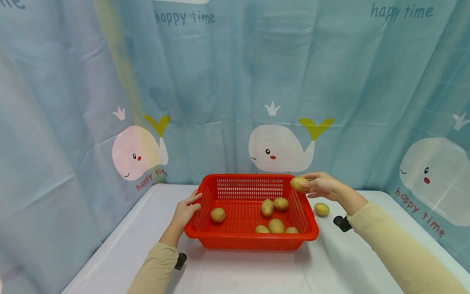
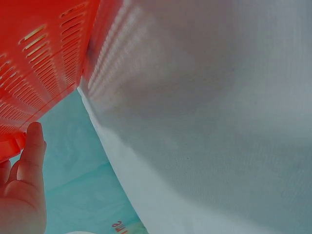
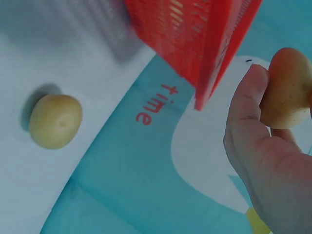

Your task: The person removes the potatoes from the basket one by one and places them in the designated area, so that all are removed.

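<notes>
Potato (image 1: 297,184), partly covered, three potatoes (image 1: 276,226) partly hidden by basket (image 1: 251,235)

My left fingers (image 2: 32,156) reach up beneath the red basket (image 2: 44,63). One stands straight, its tip just beside the basket's rim, though I can't tell whether it touches; the others are partly cut off. Rows of slots pierce the basket's wall, a few showing pale yellow. Right of the basket spreads my white worktop (image 2: 234,136), carrying a broad shadow, with light stripes near the basket. Below the basket hangs a blue-green curtain (image 2: 70,146), its red lettering (image 2: 118,226) well apart from the basket.
</notes>
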Available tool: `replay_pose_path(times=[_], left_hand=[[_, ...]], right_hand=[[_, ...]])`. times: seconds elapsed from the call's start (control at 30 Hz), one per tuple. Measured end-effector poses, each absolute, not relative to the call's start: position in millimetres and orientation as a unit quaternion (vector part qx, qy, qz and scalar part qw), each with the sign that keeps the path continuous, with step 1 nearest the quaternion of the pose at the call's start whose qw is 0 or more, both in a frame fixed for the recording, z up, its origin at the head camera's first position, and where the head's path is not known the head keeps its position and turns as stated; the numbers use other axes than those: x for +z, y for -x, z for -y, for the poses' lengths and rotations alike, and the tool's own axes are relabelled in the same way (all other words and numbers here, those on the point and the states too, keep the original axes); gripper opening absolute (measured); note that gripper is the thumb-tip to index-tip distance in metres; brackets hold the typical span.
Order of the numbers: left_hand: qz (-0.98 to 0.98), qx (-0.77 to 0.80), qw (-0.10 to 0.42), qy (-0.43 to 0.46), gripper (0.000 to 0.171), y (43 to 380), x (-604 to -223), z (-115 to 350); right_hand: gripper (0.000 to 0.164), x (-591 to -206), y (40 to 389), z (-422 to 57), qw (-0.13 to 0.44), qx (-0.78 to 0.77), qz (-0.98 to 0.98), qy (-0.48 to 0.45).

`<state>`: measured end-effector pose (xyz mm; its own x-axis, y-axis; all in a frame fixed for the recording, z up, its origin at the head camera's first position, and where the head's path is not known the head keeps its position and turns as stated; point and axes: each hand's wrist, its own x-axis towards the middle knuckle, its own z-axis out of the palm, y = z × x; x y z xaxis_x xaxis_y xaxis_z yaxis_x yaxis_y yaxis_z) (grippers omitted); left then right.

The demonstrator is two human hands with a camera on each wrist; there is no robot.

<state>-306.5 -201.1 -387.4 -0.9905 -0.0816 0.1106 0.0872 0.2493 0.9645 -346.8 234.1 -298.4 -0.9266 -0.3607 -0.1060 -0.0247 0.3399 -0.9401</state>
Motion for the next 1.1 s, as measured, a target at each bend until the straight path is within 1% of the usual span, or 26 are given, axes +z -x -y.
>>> replay_pose_path(times=[0.43,0.7,0.87,1.1], left_hand=[[0.789,-0.61,0.071,0.004,0.051,307.0,-384.8,201.1],[0.791,-0.608,0.072,0.002,0.052,308.5,-384.0,201.0],[0.791,-0.607,0.076,0.003,0.051,307.2,-381.4,199.6],[0.786,-0.613,0.073,0.005,0.051,309.0,-382.6,198.3]], right_hand=[[0.06,-299.3,346.2,-259.6,0.149,-0.556,-0.81,0.116],[0.062,-303.3,349.2,-279.8,0.152,-0.568,-0.804,0.087],[0.067,-305.6,351.2,-293.6,0.15,-0.583,-0.796,0.068],[0.069,-316.5,352.8,-317.4,0.143,-0.605,-0.783,0.035]])
